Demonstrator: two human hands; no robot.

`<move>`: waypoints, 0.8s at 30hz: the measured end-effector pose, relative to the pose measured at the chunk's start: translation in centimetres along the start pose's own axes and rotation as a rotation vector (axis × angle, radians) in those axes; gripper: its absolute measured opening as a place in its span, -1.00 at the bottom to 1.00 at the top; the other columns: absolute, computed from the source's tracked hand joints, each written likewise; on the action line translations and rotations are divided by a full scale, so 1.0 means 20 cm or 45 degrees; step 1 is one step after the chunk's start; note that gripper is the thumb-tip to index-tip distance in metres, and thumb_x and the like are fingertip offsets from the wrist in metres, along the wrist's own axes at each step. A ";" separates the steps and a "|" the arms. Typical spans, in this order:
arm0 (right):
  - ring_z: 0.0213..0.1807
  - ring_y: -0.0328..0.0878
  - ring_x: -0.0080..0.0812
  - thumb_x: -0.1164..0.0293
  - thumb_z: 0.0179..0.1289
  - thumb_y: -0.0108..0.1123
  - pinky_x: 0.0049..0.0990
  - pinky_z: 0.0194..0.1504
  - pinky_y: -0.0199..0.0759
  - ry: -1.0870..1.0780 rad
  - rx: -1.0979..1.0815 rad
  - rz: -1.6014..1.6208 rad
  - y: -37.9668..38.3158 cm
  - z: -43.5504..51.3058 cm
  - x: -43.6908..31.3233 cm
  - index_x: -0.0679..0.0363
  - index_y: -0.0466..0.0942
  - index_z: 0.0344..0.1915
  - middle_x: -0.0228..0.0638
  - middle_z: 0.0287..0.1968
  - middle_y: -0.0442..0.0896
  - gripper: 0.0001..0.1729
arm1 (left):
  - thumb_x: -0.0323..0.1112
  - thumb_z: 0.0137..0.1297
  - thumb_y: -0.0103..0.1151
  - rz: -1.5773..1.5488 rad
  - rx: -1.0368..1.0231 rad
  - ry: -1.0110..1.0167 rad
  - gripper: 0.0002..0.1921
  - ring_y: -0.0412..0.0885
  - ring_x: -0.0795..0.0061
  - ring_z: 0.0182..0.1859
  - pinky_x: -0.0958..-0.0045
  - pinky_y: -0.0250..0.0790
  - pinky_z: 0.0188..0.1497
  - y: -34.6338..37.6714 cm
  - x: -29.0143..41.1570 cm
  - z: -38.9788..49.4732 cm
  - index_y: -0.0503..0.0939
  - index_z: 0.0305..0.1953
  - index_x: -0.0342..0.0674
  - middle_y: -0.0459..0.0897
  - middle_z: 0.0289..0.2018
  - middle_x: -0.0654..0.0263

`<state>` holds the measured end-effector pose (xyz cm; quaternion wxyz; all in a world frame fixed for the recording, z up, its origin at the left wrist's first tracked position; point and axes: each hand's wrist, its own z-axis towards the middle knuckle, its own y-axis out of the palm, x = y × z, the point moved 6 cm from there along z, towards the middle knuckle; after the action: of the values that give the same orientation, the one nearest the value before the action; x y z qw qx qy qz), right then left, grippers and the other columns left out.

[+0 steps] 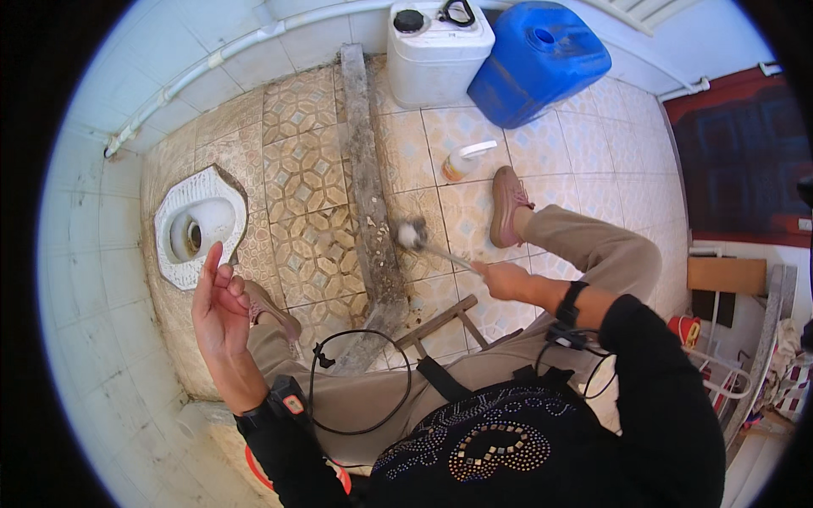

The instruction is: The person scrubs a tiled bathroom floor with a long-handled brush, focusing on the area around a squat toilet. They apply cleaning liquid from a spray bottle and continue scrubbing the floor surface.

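My right hand grips the pale handle of a toilet brush. The round, blurred brush head is on the floor tiles beside a raised concrete ledge, whose surface is stained and flaking. My left hand is raised with nothing in it, its index finger stretched out and the other fingers partly curled. In this view it overlaps the lower rim of a white squat toilet set in the floor. A white bottle with an orange label stands on the tiles beyond the brush.
A white jerrycan and a blue plastic jerrycan stand by the far wall. A low wooden stool is under me. Pipes run along the walls. At right are a dark red door and a white rack.
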<state>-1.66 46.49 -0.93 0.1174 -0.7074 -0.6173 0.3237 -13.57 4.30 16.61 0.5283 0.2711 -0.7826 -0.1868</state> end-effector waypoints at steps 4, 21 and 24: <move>-0.25 0.49 0.02 0.44 0.03 -0.06 -0.15 -0.22 0.35 0.044 0.027 0.273 0.19 -0.14 -0.04 0.09 0.27 0.14 0.03 -0.31 0.55 -0.43 | -0.24 0.31 -0.11 0.006 -0.013 0.013 -0.54 0.39 0.59 -0.44 0.63 0.30 -0.50 0.00 0.00 -0.02 0.20 0.17 -0.33 0.49 -0.37 0.35; -0.40 0.48 0.03 0.43 0.00 -0.06 -0.17 -0.32 0.35 0.011 0.507 0.489 0.02 0.09 -0.25 0.17 0.34 0.07 0.05 -0.37 0.54 -0.48 | -0.24 0.32 -0.12 -0.089 -0.233 -0.042 -0.51 0.32 0.60 -0.41 0.64 0.26 -0.42 0.06 0.01 -0.05 0.13 0.20 -0.34 0.45 -0.33 0.35; -0.34 0.47 0.06 0.47 -0.01 -0.08 -0.15 -0.29 0.36 -0.008 0.773 0.471 -0.26 0.49 -0.34 0.41 0.30 0.01 0.08 -0.29 0.53 -0.50 | -0.24 0.32 -0.11 -0.102 -0.178 -0.056 -0.51 0.33 0.60 -0.41 0.64 0.26 -0.43 0.03 0.01 -0.05 0.14 0.20 -0.33 0.47 -0.32 0.35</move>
<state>-11.87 38.77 -3.33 0.2596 -0.7390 -0.3548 0.5105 -12.80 4.65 17.41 0.5207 0.2606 -0.7677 -0.2677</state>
